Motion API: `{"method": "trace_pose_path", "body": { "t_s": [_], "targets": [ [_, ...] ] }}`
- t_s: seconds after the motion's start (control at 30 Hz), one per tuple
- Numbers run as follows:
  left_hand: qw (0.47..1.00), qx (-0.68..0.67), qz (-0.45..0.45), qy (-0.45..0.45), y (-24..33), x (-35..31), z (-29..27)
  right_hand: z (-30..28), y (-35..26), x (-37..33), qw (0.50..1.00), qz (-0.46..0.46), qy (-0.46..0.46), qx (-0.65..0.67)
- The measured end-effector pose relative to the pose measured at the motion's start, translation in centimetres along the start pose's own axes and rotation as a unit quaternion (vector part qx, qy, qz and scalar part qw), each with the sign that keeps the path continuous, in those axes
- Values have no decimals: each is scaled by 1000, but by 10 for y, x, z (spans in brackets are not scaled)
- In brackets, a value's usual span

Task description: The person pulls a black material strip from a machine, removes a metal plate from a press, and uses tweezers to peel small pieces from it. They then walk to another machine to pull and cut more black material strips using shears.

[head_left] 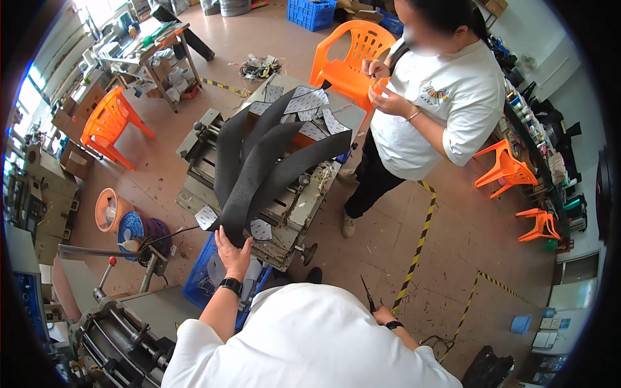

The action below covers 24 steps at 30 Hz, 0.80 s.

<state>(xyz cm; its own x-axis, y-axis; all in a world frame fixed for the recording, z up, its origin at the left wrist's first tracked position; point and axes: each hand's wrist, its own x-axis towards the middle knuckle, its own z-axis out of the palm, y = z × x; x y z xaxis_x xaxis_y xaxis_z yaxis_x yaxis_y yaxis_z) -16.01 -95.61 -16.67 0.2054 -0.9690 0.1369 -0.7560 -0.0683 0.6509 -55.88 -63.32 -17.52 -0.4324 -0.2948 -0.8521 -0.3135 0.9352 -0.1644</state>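
Observation:
Several long, curved black strips (262, 155) lie overlapped on a worn metal machine table (294, 223), their near ends bunched together. My left hand (234, 254) grips that near end, fingers along its left side and the thumb at its right. White printed sheets, one of them a small piece (261, 229) beside my hand, lie around and under the strips. Off to the right, low beside my body, my right hand (384, 315) is closed on dark scissors (367, 293), whose narrow tip points away from me. The handles are mostly covered by my fingers.
Across the machine at the right stands a person (433, 110) in a white shirt, handling a small orange piece. A blue crate (206, 275) sits below my left arm. Machinery with rods and a lever (123, 343) fills the lower left. Orange chairs (115, 126) stand around.

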Motion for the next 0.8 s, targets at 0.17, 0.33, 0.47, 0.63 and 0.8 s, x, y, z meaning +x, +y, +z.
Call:
{"method": "trace_pose_path", "body": {
  "t_s": [0.17, 0.33, 0.47, 0.63, 0.8],
  "targets": [
    [1000, 5, -3, -1, 1, 2, -5, 17, 42, 52, 995, -54, 24, -85],
    [999, -6, 34, 12, 8, 16, -11, 3, 10, 23, 998, -46, 17, -34],
    [998, -14, 63, 14, 22, 27, -9, -8, -16, -12, 1000, -29, 2, 10],
    [997, 5, 80, -10, 23, 23, -4, -4, -16, -15, 999, -29, 5, 17],
    [997, 21, 69, -25, 21, 15, -5, 8, 5, 1, 999, -27, -3, 26]
  ]
}}
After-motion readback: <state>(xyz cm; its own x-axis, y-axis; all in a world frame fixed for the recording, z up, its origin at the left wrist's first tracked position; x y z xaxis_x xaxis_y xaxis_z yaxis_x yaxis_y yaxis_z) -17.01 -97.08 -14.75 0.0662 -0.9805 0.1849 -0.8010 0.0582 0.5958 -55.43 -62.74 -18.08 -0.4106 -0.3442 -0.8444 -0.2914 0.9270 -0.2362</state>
